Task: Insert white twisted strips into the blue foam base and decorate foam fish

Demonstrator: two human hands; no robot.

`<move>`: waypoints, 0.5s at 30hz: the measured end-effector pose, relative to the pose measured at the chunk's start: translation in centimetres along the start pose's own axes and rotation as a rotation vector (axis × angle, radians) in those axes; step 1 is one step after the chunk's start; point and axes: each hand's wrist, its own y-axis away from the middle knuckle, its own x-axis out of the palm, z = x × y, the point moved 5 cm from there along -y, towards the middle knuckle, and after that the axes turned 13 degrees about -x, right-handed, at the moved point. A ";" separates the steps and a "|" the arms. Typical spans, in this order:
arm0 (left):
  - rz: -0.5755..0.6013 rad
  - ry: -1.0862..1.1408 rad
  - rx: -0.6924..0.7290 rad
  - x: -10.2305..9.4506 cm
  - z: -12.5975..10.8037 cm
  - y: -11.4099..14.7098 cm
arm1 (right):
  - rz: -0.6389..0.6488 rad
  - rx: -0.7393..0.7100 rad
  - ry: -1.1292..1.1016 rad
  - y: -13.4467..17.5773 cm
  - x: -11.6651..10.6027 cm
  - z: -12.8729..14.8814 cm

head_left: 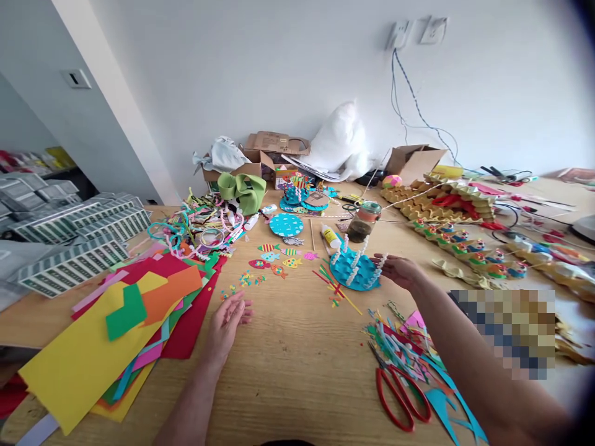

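My left hand [231, 317] hovers over or rests on the wooden table, its fingers loosely stretched and nothing held. Just beyond it lie small coloured paper bits [248, 279] and several paper fish [279, 270]. My right hand [398, 271] reaches to the right side of a blue egg-carton base [351, 267] with white twisted stems standing up from it. The fingers are extended at its rim; whether they touch it I cannot tell. Thin red and yellow paper strips [335, 286] lie left of that base.
Red-handled scissors [400, 396] lie at front right beside paper scraps [402, 344]. Coloured paper sheets [88, 347] cover the left side. A glue bottle [331, 236], a jar [365, 223], a round blue disc [286, 225] and egg cartons [432, 207] stand farther back.
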 end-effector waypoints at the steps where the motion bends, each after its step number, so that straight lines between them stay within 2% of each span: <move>1: -0.002 -0.005 0.008 0.0 -0.1 0.0 | 0.013 0.066 -0.007 0.1 0.0 -0.2; 2: -0.006 -0.009 0.018 0.0 -0.2 0.0 | 0.002 0.127 -0.003 0.2 -0.2 -0.3; 4: -0.015 -0.012 0.045 -0.1 -0.4 0.1 | -0.108 0.169 0.049 0.3 -0.9 0.3; 6: -0.028 -0.012 0.068 -0.2 -0.5 0.1 | -0.293 0.062 0.142 0.2 -1.7 2.1; 8: -0.038 -0.014 0.085 -0.3 -0.6 0.1 | -0.434 -0.097 0.202 0.5 -1.7 4.8; 10: -0.043 -0.020 0.102 -0.4 -0.6 0.0 | -0.472 -0.266 0.232 1.2 0.0 7.7; 11: -0.046 -0.024 0.112 -0.5 -0.6 0.0 | -0.407 -0.391 0.244 1.7 1.7 9.2; 12: -0.048 -0.027 0.121 -0.5 -0.6 -0.1 | -0.282 -0.467 0.230 2.3 4.0 10.2; 13: -0.051 -0.028 0.131 -0.6 -0.6 -0.2 | -0.135 -0.495 0.228 3.1 6.6 10.8; 15: -0.057 -0.029 0.151 -0.6 -0.6 -0.3 | 0.189 -0.455 0.286 5.1 12.4 10.6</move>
